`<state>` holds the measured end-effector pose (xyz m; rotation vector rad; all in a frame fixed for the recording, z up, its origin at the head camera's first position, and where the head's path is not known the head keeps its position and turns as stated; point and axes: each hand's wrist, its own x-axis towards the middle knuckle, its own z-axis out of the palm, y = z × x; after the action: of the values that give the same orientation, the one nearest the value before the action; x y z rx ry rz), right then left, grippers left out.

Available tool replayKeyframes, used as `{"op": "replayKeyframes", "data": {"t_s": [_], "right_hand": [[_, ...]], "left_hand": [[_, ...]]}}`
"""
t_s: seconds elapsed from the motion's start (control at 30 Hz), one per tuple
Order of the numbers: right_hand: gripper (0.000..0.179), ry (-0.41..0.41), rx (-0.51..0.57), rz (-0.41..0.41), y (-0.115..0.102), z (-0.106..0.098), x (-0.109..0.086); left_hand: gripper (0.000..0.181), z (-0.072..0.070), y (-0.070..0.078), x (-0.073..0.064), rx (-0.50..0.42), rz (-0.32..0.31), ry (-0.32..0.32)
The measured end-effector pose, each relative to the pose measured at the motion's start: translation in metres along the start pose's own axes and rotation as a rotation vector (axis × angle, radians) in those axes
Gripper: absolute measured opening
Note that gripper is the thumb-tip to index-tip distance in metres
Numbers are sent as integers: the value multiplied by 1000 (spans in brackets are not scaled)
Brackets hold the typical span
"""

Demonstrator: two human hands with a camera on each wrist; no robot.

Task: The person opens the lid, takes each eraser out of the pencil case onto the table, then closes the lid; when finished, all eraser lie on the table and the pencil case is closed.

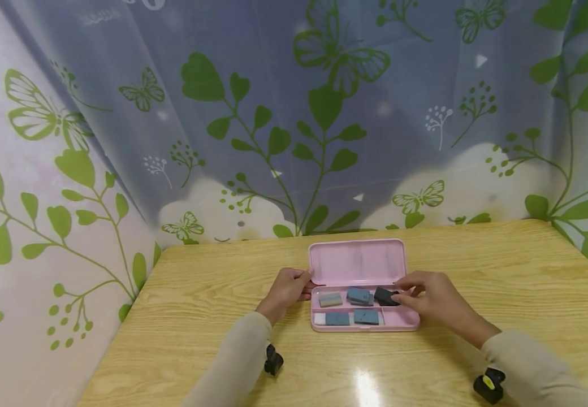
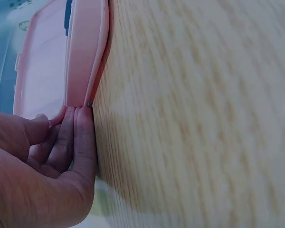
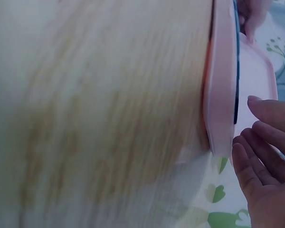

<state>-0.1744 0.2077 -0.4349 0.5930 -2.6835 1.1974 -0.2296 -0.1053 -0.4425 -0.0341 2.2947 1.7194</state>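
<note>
A pink plastic case (image 1: 398, 327) with compartments lies on the table, its hinged lid (image 1: 357, 263) tipped back. Several small blocks, which look like erasers, sit inside: a pale one (image 1: 331, 299), blue-grey ones (image 1: 337, 319) and a dark one (image 1: 385, 297) at the upper right. At the case's left end, my left hand (image 1: 288, 291) holds the lid's corner with the thumb, its fingers against the case side (image 2: 80, 71). By the right end, my right hand (image 1: 428, 294) has its fingertips at the dark block and case edge. Its thumb and fingers are apart in the right wrist view.
The wooden table (image 1: 212, 316) extends around the case on all sides. Behind it hangs a curtain (image 1: 284, 141) with green leaves and butterflies. Dark wrist devices (image 1: 273, 360) sit at both sleeves.
</note>
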Motion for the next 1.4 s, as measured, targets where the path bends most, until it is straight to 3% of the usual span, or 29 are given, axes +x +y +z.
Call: {"op": "replayKeyframes", "data": {"t_s": [0.37, 0.9, 1.4], "right_hand": [[17, -38, -39, -28, -4, 10, 3], [14, -32, -114, -33, -5, 16, 5], [12, 51, -137, -54, -1, -9, -6]], "left_hand": [[36, -1, 0, 1, -3, 3, -5], [36, -1, 0, 1, -8, 3, -18], [35, 0, 2, 0, -6, -8, -11]]}}
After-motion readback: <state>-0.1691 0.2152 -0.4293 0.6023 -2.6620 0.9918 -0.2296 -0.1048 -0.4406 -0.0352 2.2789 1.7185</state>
